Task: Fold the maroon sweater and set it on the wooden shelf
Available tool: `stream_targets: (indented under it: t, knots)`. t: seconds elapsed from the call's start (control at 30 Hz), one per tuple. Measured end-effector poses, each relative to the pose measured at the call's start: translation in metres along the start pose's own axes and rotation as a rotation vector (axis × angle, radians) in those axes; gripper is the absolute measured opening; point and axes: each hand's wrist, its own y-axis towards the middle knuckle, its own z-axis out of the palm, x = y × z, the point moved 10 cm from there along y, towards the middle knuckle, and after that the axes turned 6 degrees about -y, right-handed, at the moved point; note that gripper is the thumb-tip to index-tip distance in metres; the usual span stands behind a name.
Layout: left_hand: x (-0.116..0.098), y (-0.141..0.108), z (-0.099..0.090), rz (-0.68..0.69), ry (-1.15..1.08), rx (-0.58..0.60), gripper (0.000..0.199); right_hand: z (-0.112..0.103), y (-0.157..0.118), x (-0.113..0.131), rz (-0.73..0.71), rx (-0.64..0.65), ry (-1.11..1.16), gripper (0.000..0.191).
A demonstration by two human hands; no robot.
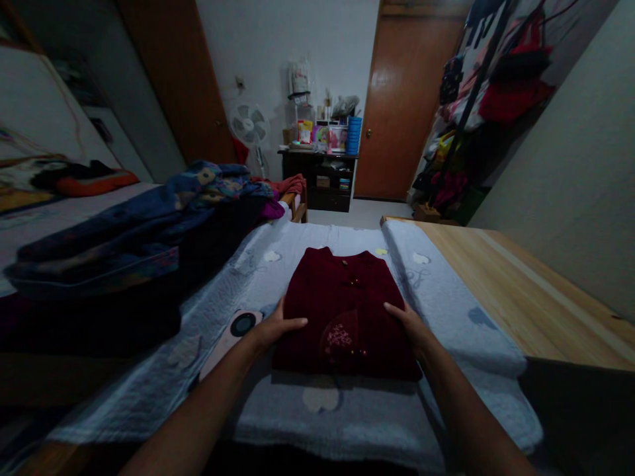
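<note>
A folded dark red garment [317, 291] lies on the blue-grey patterned bed sheet [258, 410], its collar facing away from me. Small toggles and a fan-shaped floral patch show on its front. My left hand [278, 324] grips the left edge, with the thumb on top and the other fingers hidden at the side or beneath. At the opposite edge, my right hand [409, 324] holds the garment the same way, thumb over the cloth. Close to my left forearm lies a pale pink phone [228, 337] with a round dark camera ring.
Left of the sheet is a heap of dark and blue patterned clothes [149, 225]. A bare wooden board [496, 264] runs along the right. Farther back stand a fan [251, 125], a dark cabinet [317, 182], a brown door [411, 99] and hanging clothes and bags [516, 99].
</note>
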Motion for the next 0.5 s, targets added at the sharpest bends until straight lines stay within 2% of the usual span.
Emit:
stream_targets:
  t: [0.1, 0.2, 0.27, 0.33, 0.4, 0.43, 0.5]
  knots:
    - [0.002, -0.001, -0.008, 0.05, 0.06, -0.04, 0.08, -0.005, -0.002, -0.002, -0.015, -0.054, -0.058, 0.061]
    - [0.01, 0.0, -0.018, 0.084, 0.193, -0.037, 0.078, -0.012, -0.006, -0.004, -0.039, -0.106, -0.216, 0.072]
    - [0.005, 0.001, -0.026, 0.146, 0.37, -0.101, 0.085, -0.024, -0.01, 0.008, -0.097, -0.248, -0.439, 0.085]
    - [-0.014, -0.002, -0.027, 0.262, 0.623, -0.235, 0.09, -0.026, -0.016, 0.033, -0.219, -0.391, -0.71, 0.088]
    - [-0.039, -0.006, -0.006, 0.413, 0.879, -0.328, 0.086, -0.003, -0.02, 0.06, -0.379, -0.415, -0.942, 0.077]
    - [-0.047, -0.005, 0.012, 0.468, 0.965, -0.311, 0.079, 0.015, -0.02, 0.068, -0.451, -0.372, -1.032, 0.069]
    - [-0.049, 0.002, 0.05, 0.528, 1.031, -0.197, 0.064, 0.051, -0.019, 0.075, -0.544, -0.275, -1.173, 0.058]
